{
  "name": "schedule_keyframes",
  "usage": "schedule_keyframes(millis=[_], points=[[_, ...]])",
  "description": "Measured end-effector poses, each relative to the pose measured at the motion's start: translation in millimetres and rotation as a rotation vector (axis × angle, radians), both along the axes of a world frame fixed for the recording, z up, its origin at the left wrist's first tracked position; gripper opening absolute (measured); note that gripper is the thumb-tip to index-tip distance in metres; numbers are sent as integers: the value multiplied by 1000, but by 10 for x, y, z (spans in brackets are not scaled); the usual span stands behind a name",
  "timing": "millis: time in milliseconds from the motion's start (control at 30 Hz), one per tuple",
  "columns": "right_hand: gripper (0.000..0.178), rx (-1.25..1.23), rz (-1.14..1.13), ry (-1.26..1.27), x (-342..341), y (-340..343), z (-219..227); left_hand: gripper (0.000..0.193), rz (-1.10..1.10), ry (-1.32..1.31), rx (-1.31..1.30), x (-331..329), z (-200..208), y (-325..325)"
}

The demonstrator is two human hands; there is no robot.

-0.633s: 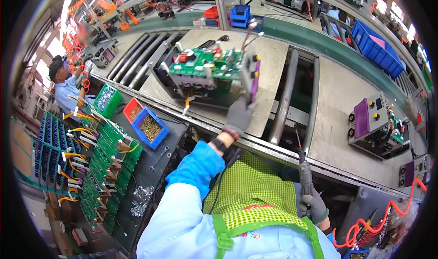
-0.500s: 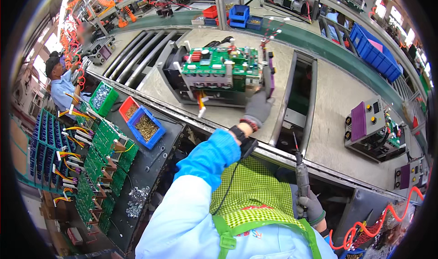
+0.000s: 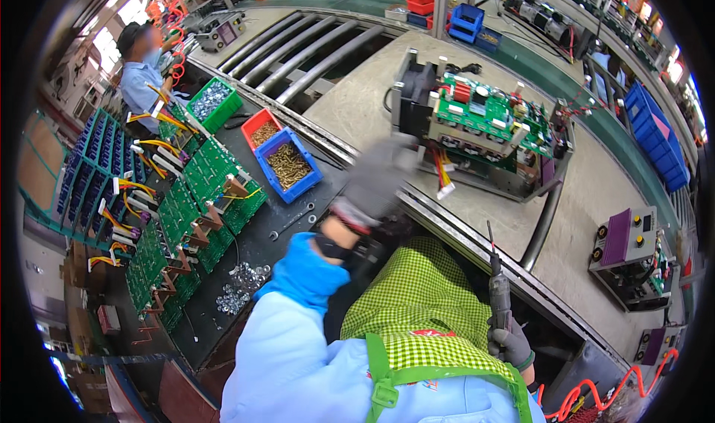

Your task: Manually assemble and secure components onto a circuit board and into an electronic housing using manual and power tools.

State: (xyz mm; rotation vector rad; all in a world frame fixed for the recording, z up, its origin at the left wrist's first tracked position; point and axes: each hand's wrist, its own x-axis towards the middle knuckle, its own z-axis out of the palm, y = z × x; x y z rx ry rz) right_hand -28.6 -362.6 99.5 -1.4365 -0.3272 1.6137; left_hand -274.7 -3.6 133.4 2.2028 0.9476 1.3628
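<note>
My left hand (image 3: 378,179), in a grey glove, hangs over the near edge of the conveyor; motion smears its fingers, so its grip does not show. Beyond it stands an open metal chassis (image 3: 514,185) with a fan at its left end and a green circuit board (image 3: 488,110) on top. A bundle of yellow and orange wires with a white connector (image 3: 445,191) hangs from its front. My right hand (image 3: 512,345), also gloved, is closed around a dark electric screwdriver (image 3: 500,296) held upright, its thin bit pointing up.
Left of me, a dark side bench carries a blue bin of brass screws (image 3: 289,164), a red bin (image 3: 262,129), a green bin (image 3: 214,104), a wrench (image 3: 292,222) and several circuit boards (image 3: 216,171). Another unit (image 3: 629,244) stands at right. A co-worker (image 3: 143,80) is at far left.
My left hand has left the right end of the chassis and moved left, toward the bins. The view has turned left, so everything sits further right. My right hand keeps the screwdriver.
</note>
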Motion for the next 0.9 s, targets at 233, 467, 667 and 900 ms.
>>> schedule_keyframes(millis=[233,467,667,900], points=[[39,9,179,-91,-162,285,-80,23,748,1321,-489,-1628,-239,821],[47,87,272,-63,-308,547,-22,23,776,1312,-430,-1564,-295,946],[40,94,237,-37,-404,450,-50,21,885,1074,-135,-1667,-344,905],[51,143,305,-68,-511,524,28,21,53,371,223,-1295,-146,461]])
